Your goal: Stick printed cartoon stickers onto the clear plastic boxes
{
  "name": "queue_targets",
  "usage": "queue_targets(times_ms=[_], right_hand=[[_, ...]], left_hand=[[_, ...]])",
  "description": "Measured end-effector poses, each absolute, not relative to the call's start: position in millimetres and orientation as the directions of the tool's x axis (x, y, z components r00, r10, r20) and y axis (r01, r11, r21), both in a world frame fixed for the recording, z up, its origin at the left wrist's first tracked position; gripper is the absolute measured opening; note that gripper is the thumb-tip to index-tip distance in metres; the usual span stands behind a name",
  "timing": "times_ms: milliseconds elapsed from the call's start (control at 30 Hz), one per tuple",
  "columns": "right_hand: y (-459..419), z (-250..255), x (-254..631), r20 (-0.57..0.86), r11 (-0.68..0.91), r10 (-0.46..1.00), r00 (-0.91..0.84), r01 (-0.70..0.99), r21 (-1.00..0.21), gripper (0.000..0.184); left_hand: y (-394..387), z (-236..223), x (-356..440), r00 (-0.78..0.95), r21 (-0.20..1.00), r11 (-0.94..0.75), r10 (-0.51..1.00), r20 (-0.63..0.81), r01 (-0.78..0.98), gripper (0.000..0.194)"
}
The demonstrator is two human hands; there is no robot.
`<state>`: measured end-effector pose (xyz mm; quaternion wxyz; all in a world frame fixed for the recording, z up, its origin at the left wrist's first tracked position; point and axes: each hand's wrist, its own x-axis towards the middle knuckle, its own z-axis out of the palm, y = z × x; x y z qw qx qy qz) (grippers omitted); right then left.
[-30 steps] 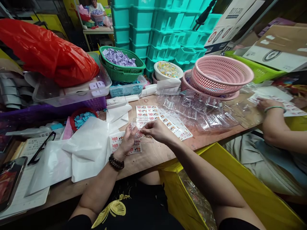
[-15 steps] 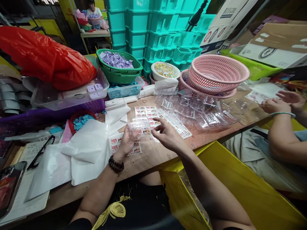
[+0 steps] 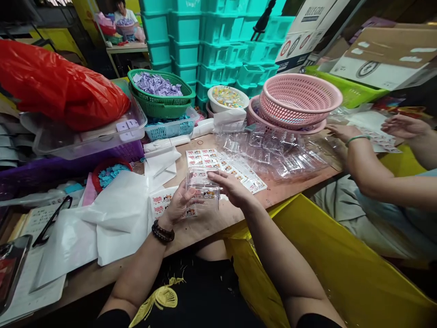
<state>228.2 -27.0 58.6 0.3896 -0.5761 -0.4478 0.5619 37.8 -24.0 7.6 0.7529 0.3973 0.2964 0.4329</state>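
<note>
My left hand (image 3: 178, 202) is closed on the left side of a clear plastic box (image 3: 205, 204), held above the table. Printed cartoon animals show on or through the box. The fingers of my right hand (image 3: 235, 187) are stretched out, and their tips touch the box's upper right part. Below and left of the box lies a sticker sheet (image 3: 159, 206) with red lettering and cartoon animals, partly covered by my left hand. More sticker sheets (image 3: 201, 157) are fanned out just behind the box.
Clear plastic packages (image 3: 273, 152) are heaped behind my right hand. Pink baskets (image 3: 302, 98), a white bowl (image 3: 228, 109) and a green basket (image 3: 160, 109) line the back. White backing paper (image 3: 119, 218) lies left. At right, a co-worker's hands (image 3: 406, 125) are over sheets.
My right hand has moved left, and its fingertips now touch the box. The box is turned and slightly lower. The co-worker's hands have moved apart, one reaching toward the clear packages.
</note>
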Motion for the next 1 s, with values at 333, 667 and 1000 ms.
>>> queue_targets(times_ms=[333,667,1000], right_hand=[[-38.6,50.9,206.8,0.001,-0.007,0.989,-0.146,-0.052,-0.999,0.103],[-68.9,45.2,165.1,0.337,0.231,0.941,0.032,0.668,-0.708,0.093],[-59.6,68.4,196.9,-0.043,-0.13,0.967,0.252,0.34,-0.931,0.075]], left_hand=[[-23.4,10.0,38.9,0.548,0.616,0.531,0.816,-0.185,-0.582,0.062],[-26.4,6.3,52.7,0.293,0.74,0.288,0.947,-0.128,-0.607,0.058],[-26.4,-0.9,49.1,0.399,0.635,0.5,0.863,-0.309,-0.589,0.06]])
